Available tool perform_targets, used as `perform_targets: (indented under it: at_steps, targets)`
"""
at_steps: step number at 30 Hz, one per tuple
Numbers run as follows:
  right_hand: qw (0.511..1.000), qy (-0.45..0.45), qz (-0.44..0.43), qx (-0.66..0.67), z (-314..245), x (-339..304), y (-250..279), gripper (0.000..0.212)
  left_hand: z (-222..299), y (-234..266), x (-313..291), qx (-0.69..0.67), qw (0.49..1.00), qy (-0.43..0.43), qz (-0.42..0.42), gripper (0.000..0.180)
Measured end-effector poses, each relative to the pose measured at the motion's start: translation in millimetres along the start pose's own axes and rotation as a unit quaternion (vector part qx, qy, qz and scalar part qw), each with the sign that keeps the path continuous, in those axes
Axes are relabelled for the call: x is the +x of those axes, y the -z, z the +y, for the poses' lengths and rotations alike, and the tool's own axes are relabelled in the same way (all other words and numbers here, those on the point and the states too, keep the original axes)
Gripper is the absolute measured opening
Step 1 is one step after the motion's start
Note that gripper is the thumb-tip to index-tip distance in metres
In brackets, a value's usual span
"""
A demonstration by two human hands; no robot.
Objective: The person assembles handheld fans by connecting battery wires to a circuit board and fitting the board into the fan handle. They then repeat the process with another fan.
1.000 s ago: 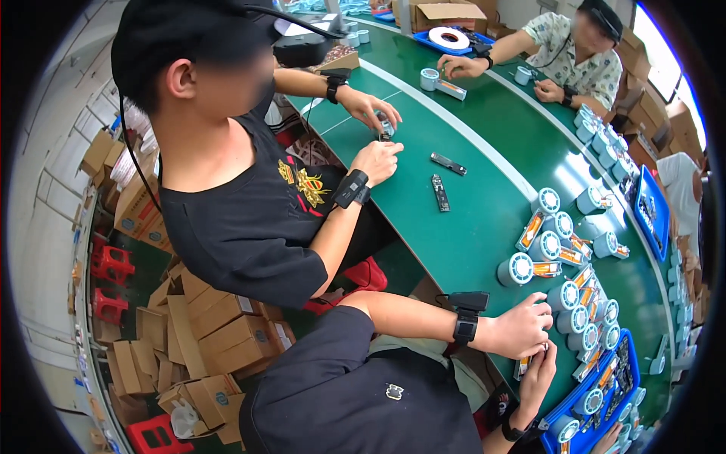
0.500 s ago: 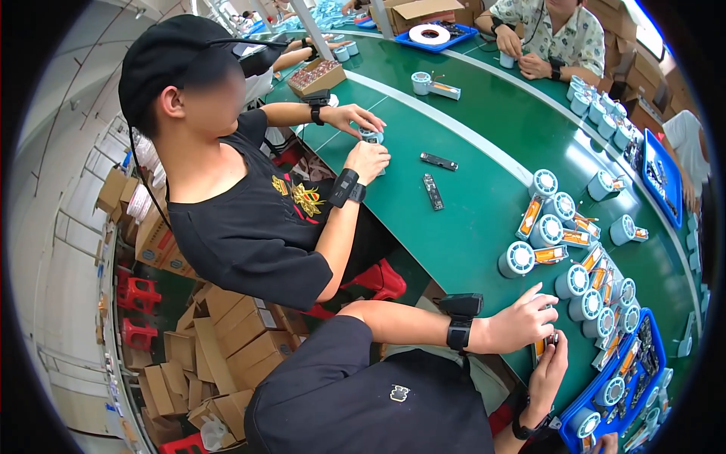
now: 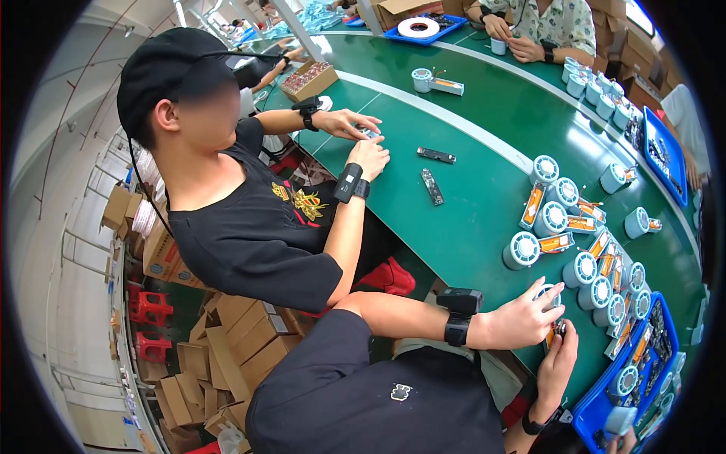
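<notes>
My left hand (image 3: 522,314) reaches in from the left, its fingers curved over a light-blue round fan head (image 3: 551,293) with a slotted face. My right hand (image 3: 558,363) is closed round the open fan handle (image 3: 548,342) just below, where an orange strip shows; the palm hides most of it. Head and handle look like one fan unit, though the joint is covered by my fingers. Close to my left hand's fingertips stand several similar fan units (image 3: 522,250) on the green table (image 3: 461,234), their round heads up and orange-filled handles lying flat.
A blue tray (image 3: 586,416) with dark parts lies right of my hands; another person's hand (image 3: 624,441) holds a fan head there. Two dark narrow boards (image 3: 432,187) lie mid-table. On the left a co-worker (image 3: 227,219) handles a small part. Cartons (image 3: 242,325) fill the floor.
The whole view has shifted slightly. My left fingers have shifted so that the fan head shows beneath them. At the lower right, the other person's hand has brought a fan head over the tray.
</notes>
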State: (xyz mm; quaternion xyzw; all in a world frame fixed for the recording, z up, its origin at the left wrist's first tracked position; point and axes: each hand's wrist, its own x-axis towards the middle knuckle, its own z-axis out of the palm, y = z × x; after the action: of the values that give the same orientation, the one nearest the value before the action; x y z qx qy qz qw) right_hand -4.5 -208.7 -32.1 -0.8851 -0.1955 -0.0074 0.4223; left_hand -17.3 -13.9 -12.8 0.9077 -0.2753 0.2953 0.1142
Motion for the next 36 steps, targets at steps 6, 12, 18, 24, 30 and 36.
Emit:
perform_targets:
  at_steps: [6, 12, 18, 24, 30, 36]
  targets:
    - [1.0, -0.008, -0.02, 0.021, -11.0, 5.8, 6.5, 0.032, -10.9, 21.6, 12.5, -0.023, 0.999, -0.007, -0.037, 0.017]
    - [0.998, -0.016, -0.034, 0.051, -23.5, 16.3, 9.6, 0.032, -24.5, 14.9, 4.4, -0.044, 0.997, -0.041, -0.053, 0.02]
    - [0.997, -0.018, -0.032, 0.063, -22.9, 11.2, 15.5, 0.031, -11.4, 14.8, 6.8, -0.025, 0.996, -0.027, -0.077, 0.022]
    - [0.997, -0.016, -0.027, 0.069, -22.4, 7.8, 13.6, 0.03, -17.1, 19.2, 7.4, -0.118, 0.99, 0.02, -0.076, 0.018]
    - [0.996, -0.035, -0.033, 0.07, -20.6, 8.1, 12.7, 0.028, -11.1, 11.6, 11.0, -0.189, 0.977, 0.091, -0.03, 0.016]
    - [0.993, -0.016, -0.004, 0.115, -20.9, 9.3, 9.2, 0.025, -2.1, 4.8, 14.7, -0.165, 0.979, 0.123, 0.007, 0.012]
